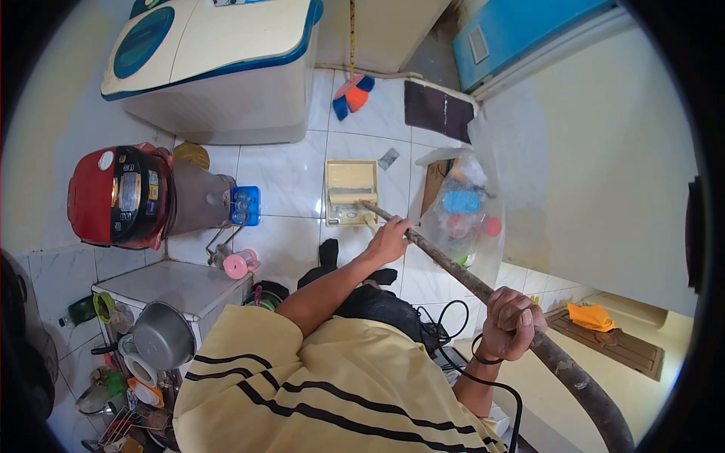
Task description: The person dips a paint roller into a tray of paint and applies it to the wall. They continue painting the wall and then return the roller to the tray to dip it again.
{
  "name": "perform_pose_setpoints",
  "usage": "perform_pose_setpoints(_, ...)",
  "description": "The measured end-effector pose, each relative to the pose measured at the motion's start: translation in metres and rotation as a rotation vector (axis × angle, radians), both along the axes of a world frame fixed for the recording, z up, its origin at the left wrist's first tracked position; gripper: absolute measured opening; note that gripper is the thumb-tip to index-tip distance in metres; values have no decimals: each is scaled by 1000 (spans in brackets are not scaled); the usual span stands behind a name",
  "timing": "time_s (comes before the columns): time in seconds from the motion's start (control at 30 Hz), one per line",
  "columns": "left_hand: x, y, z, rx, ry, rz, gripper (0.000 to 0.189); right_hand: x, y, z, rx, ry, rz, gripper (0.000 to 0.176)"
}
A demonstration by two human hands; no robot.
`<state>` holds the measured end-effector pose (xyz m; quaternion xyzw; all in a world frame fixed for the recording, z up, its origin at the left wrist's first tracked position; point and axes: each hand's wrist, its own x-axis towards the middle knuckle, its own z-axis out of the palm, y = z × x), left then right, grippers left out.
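In the head view, a long pole (453, 268) is held by both hands, slanting from the tray (329, 181) toward the near right. Its shaft is clasped by the left hand (389, 240) not far from its far end, the fingers curled over it. Farther back, it is enclosed in the tight fist of the right hand (515, 325). The pole's far end is brought over the tray's right edge. A cream roller (350, 198) is laid across the tray; whether it is joined to the pole cannot be told.

The tray is set on the floor (287, 181), beyond the person's feet (328, 253). Near the tray's far right corner, a grey wrapper (389, 158) is seen. By the floor's right edge, a clear bag (461, 202) is placed. At its far edge, a broom (353, 97) and a mat (438, 112) are found; its far left corner is taken up by a washer (219, 106).
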<state>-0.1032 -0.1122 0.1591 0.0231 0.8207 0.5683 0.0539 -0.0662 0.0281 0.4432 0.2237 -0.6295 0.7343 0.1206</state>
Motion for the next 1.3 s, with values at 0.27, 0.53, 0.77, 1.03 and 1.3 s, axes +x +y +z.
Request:
perform_pose_setpoints(0.27,10,1,-20,-5,-7,-8,32,3,-5,-15,-28,-58,-17,29)
perform_pose_setpoints(0.53,-13,-10,-28,-32,36,19,31,1,-12,-33,-7,10,-43,26)
perform_pose_setpoints(0.77,-4,-6,-4,-1,28,17,32,3,-10,-5,-6,-2,-77,33)
perform_pose_setpoints(1.03,13,2,-16,-23,-15,-32,33,9,-8,-11,-13,-40,-78,31)
perform_pose_setpoints(1.3,-1,-4,-24,-9,12,-29,34,6,-8,-27,-36,-27,-66,29)
